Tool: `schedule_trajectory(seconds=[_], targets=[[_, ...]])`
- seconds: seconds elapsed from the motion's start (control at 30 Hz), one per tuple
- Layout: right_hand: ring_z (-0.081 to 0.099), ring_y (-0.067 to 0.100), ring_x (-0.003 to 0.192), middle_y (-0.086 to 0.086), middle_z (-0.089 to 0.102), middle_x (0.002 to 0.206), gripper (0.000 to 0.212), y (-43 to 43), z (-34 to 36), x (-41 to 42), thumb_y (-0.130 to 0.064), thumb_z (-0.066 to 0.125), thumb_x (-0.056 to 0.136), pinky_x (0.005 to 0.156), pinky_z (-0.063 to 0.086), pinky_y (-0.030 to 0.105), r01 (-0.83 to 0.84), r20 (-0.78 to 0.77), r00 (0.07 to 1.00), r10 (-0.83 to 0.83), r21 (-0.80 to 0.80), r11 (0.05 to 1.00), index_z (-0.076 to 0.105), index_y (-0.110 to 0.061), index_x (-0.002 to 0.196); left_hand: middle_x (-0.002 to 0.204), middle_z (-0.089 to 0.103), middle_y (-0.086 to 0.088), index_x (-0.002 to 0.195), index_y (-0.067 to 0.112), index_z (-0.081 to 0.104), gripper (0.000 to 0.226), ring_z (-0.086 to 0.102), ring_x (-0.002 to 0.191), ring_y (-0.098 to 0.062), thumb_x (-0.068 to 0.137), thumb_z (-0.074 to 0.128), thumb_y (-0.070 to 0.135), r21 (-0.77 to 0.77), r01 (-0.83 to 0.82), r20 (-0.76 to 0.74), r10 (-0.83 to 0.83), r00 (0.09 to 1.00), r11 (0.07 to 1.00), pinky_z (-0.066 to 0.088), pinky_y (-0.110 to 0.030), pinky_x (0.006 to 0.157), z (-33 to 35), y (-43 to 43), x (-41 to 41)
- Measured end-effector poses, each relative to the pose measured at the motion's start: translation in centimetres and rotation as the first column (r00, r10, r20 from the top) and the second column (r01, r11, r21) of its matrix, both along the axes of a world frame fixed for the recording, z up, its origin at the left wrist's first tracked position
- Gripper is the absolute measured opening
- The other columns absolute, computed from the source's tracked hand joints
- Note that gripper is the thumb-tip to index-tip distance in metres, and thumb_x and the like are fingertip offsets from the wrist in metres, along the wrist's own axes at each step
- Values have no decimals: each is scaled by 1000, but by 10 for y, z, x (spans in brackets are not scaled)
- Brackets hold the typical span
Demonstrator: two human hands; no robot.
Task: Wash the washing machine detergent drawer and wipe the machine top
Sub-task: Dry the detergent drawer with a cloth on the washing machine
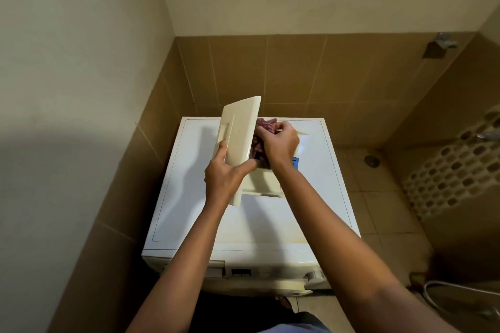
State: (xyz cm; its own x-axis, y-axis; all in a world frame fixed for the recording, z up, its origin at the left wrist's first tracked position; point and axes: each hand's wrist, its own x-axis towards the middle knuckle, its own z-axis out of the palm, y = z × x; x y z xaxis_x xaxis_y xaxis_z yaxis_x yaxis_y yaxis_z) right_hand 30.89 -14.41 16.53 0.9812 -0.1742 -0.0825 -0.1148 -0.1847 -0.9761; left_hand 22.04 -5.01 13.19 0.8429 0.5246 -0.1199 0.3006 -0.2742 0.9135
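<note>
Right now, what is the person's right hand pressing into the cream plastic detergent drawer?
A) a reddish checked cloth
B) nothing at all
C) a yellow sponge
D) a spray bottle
A: the right hand grips a reddish checked cloth bunched against the cream plastic detergent drawer, which the left hand holds above the white washing machine top.

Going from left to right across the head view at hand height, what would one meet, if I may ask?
Drawer front panel → reddish cloth → right hand → blue label → floor drain. The left hand overlaps the panel, so I leave it out.
</note>
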Motion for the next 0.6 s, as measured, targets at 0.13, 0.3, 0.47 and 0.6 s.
schedule_trajectory(seconds=[0.13,0.3,0.47,0.6], targets=[[53,-2,36,6,64,71,24,-25,-3,4,-10,74,76,37,37,9,262,-136,963,-234,250,932,57,-5,92,118,58,2,145,30,38,100,58,104,-20,54,67,56,-64,-7,28,8,1000,998,57,-38,85,4,3,-5],[52,-3,36,-2,57,67,10,-31,-5,7,-12,64,84,40,40,8,201,-84,979,-188,188,961,64,-5,92,119,58,1,147,28,37,100,58,104,-20,55,68,53,-90,-7,31,10,999,996,56,-36,84,3,3,-6],[55,4,66,-3,60,79,20,-7,-16,2,-8,59,87,61,41,10,-352,240,877,416,-269,897,72,-9,101,118,58,2,145,33,36,105,57,105,-23,49,67,59,22,32,-24,-32,999,999,55,-45,88,10,3,5],[52,14,95,-3,57,103,42,-29,-25,23,6,48,86,81,40,16,-592,82,608,790,-616,520,67,-14,118,121,56,1,146,29,38,101,57,106,-23,54,70,55,-1,21,-21,-21,1000,1000,56,-45,88,7,15,-3]])
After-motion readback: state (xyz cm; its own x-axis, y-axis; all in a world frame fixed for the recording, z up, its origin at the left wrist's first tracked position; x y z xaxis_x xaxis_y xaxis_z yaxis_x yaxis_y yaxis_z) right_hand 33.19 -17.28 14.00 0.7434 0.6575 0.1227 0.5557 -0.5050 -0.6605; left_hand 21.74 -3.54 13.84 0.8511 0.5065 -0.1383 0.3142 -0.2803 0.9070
